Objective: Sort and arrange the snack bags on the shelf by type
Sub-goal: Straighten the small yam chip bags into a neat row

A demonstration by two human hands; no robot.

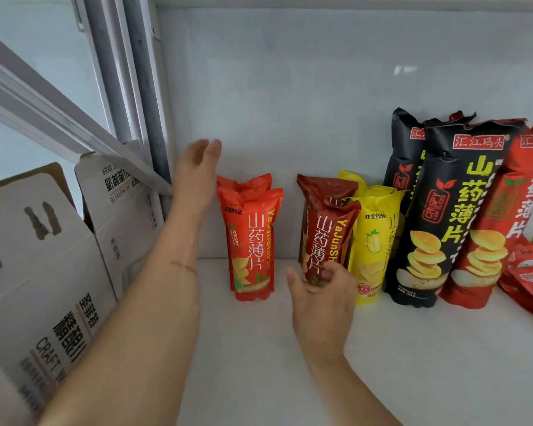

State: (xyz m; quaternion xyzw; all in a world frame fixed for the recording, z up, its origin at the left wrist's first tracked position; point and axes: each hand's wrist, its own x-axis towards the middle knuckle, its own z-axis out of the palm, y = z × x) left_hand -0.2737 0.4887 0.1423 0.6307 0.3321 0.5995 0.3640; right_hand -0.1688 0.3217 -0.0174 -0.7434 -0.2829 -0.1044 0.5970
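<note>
I see my left hand raised with fingers straight beside the orange-red yam chip bags on the white shelf. My right hand hangs loosely curled just before the dark red bags. Yellow bags, tall black bags and a tall red bag stand rightward; cardboard boxes stand left.
</note>
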